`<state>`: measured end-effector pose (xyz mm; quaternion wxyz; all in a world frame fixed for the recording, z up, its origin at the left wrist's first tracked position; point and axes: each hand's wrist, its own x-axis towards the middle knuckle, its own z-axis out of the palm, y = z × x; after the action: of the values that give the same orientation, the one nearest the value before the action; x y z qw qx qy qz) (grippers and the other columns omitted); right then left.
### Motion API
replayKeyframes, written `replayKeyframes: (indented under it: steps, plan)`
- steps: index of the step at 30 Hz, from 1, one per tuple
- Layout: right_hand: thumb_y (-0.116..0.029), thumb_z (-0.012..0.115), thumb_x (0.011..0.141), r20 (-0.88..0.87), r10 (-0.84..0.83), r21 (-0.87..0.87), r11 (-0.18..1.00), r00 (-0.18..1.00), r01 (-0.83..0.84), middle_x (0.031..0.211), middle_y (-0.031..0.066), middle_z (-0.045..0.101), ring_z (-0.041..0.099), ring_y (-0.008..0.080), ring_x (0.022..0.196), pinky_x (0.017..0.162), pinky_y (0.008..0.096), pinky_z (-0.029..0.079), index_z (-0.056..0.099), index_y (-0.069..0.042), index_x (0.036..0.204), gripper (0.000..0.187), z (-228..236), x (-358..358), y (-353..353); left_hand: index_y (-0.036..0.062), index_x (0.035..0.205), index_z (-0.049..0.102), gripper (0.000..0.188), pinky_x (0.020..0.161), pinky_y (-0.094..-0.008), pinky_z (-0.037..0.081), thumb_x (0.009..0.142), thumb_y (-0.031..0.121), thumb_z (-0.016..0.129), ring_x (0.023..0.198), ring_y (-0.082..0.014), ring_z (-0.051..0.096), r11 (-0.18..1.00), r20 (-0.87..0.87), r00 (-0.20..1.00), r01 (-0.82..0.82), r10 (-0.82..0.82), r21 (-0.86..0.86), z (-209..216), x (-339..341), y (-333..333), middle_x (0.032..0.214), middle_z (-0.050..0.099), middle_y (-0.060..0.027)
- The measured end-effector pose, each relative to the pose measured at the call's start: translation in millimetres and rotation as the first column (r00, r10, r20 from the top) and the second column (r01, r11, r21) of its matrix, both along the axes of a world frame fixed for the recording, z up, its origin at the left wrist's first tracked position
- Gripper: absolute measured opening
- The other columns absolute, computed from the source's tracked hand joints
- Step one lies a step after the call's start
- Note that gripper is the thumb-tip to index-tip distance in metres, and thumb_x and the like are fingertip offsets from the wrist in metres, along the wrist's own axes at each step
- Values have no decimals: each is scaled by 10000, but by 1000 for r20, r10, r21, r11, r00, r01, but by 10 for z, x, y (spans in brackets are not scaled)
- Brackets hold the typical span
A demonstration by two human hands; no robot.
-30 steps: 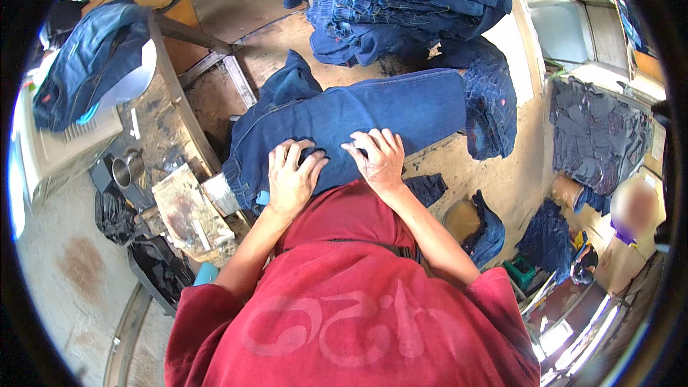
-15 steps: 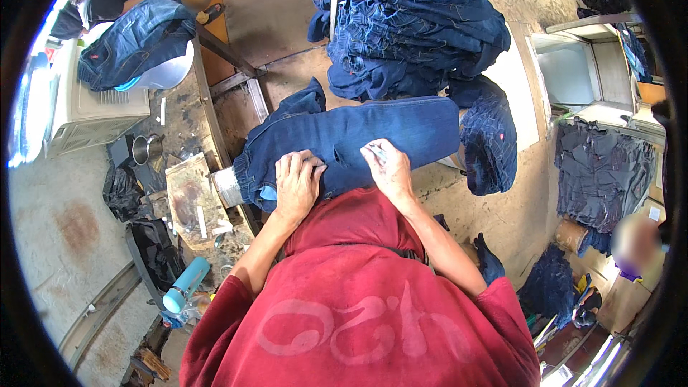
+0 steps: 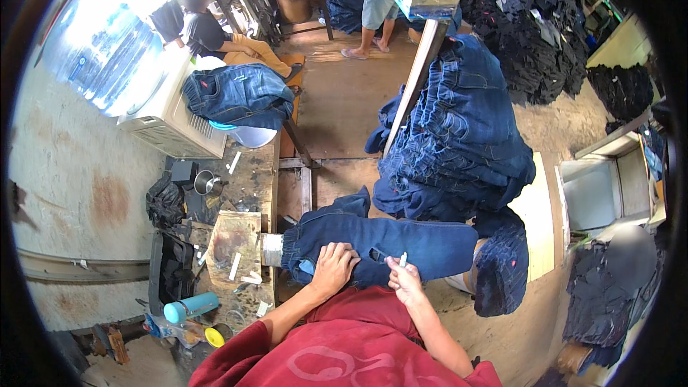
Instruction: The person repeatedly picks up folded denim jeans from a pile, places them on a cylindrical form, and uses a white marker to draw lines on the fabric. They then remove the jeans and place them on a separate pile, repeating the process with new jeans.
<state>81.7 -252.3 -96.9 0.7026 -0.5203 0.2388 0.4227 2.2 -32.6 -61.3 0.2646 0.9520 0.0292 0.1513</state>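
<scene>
One pair of jeans (image 3: 430, 235) lies stretched sideways in front of the person, drawn over some long support whose pale wrapped end (image 3: 272, 249) shows past the gathered waistband, against the bench (image 3: 269, 165). So the laying-out looks done: from where I stand, the upper face is fairly smooth along most of its length.

The left hand (image 3: 334, 271) rests palm down near the waist end, fingers bent and close together; whether it pinches a fold or only presses, I cannot tell. The right hand (image 3: 405, 279) is closed, thumb against fingers, round a short white stick (image 3: 403, 259), one end poking out. Whether the other end meets the denim is hidden.

Between the hands sits a small dark patch (image 3: 377, 254), a hole or a fold, too small to say. I make out no white strokes on the cloth, so I judge the stick's work on this pair to be little advanced, or too faint to see.

Beyond stands a big heap of jeans (image 3: 459, 143), and another pair (image 3: 240, 97) lies across the white machine (image 3: 172, 118). Whether those are finished or waiting, nothing here shows.
</scene>
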Motion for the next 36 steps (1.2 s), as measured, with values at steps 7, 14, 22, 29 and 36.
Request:
replayKeyframes:
  steps: [7, 14, 22, 29, 36]
  plan:
    - [-186, 813, 1016, 664, 498, -550, 830, 559, -86, 766, -26, 708, 583, 61, 693, 622, 285, 465, 830, -18, 994, 170, 253, -81, -4, -87, 1438, 625, 479, 880, -413, 595, 1040, 178, 668, 925, -286, 739, 706, -445, 880, -210, -164, -677, -17, 74, -361, 1154, 776, -156]
    - [-323, 784, 994, 578, 663, -690, 709, 476, -148, 852, 209, 769, 761, 395, 773, 700, 453, 578, 818, -37, 1003, 289, 496, -19, 44, 26, 1310, 722, 319, 581, -277, 523, 1009, 122, 679, 665, -91, 617, 214, -602, 713, -565, -360, -797, -68, 177, -282, 859, 700, -3]
    - [-281, 790, 944, 555, 551, -663, 745, 623, -69, 813, 172, 778, 758, 368, 734, 693, 445, 575, 811, -58, 963, 225, 532, -189, 33, 59, 1203, 682, 159, 508, -259, 393, 1104, 165, 615, 554, -66, 489, 115, -661, 672, -667, -334, -736, 43, 129, -298, 944, 739, -14]
    - [-310, 807, 912, 481, 639, -740, 663, 600, -112, 843, 169, 794, 784, 373, 804, 750, 477, 613, 825, -68, 1022, 267, 632, -195, 105, 56, 1137, 711, 182, 531, -266, 393, 1111, 218, 631, 591, -59, 489, 305, -622, 732, -547, -277, -779, -133, 47, -363, 944, 722, -4]
    - [-197, 772, 998, 464, 298, -342, 929, 834, -142, 781, -66, 660, 535, 51, 710, 632, 287, 453, 790, -23, 963, 178, 306, -197, 18, 30, 1129, 719, 240, 569, -271, 398, 1115, 256, 637, 637, -45, 492, 220, -606, 753, -565, -255, -795, -162, -50, -392, 880, 678, 25]
